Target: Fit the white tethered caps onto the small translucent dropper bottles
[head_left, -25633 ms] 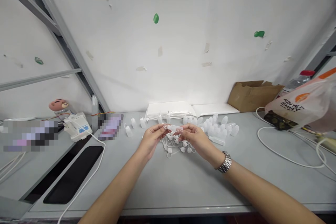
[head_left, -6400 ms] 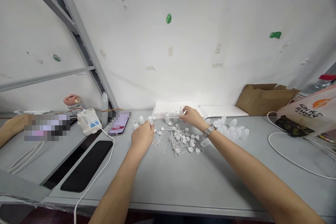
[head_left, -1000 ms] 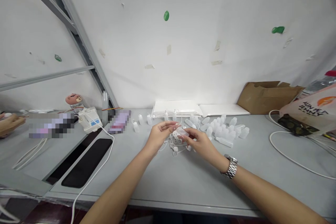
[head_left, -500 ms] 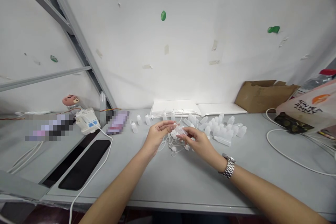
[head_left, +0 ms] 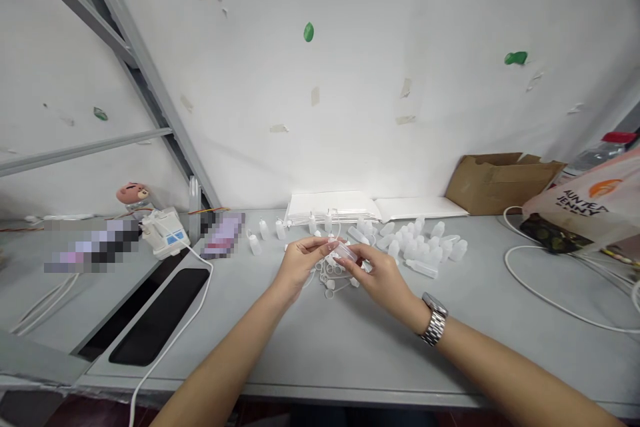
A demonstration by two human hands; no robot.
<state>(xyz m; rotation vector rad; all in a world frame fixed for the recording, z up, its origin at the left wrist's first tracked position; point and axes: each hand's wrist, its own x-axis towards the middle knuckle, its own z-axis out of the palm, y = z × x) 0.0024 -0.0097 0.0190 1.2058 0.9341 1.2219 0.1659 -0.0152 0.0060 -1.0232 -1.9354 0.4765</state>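
My right hand [head_left: 377, 270] grips a small translucent plastic squeeze bottle [head_left: 346, 252], tilted with its neck toward the left. At the neck end, the fingers of my left hand [head_left: 300, 263] are pinched on a small white cap, mostly hidden by the fingertips; a thin white strap arcs up from there. Below and behind both hands is a pile of white caps with ring straps [head_left: 330, 283]. Several capped bottles [head_left: 255, 245] stand upright at the left and back. Many uncapped bottles [head_left: 425, 253] lie heaped to the right.
White flat boards [head_left: 333, 203] are stacked against the wall. At the back right are a cardboard box [head_left: 500, 183], a printed plastic bag [head_left: 585, 207] and a white cable [head_left: 525, 303]. On the left lie a black phone-like slab [head_left: 160, 317], a white power adapter [head_left: 165, 232] and a purple blurred item [head_left: 223, 233].
Both hands stay together at the bottle's neck, with the left fingers shifted slightly on the cap. The view has drifted a little.
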